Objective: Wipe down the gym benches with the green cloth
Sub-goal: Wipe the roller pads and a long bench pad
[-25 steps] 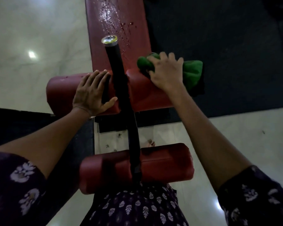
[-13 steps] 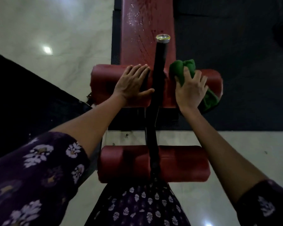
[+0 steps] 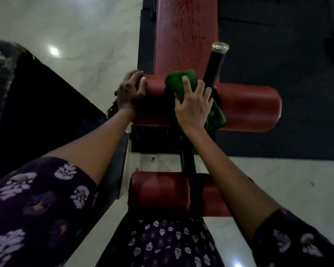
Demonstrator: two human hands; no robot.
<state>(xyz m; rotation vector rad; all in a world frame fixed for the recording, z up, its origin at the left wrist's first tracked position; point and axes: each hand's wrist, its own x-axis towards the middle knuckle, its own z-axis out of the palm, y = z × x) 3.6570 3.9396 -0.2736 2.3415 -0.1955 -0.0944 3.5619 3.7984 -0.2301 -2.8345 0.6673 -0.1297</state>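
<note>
Right hand (image 3: 194,106) presses green cloth (image 3: 179,83) flat-fingered on upper roller pad (image 3: 247,106), now left of black post (image 3: 215,68). Left hand (image 3: 129,91) has slid out, fingers curled over the pad's left end.

Red bench pad (image 3: 185,35): far end cut off at 12 o'clock. Green cloth (image 3: 176,82): middle covered by the right hand (image 3: 194,106). Lower red roller (image 3: 158,191): partly hidden by the black post (image 3: 191,182) and right forearm. Dark objects at 3 o'clock: too dim to be identified.
</note>
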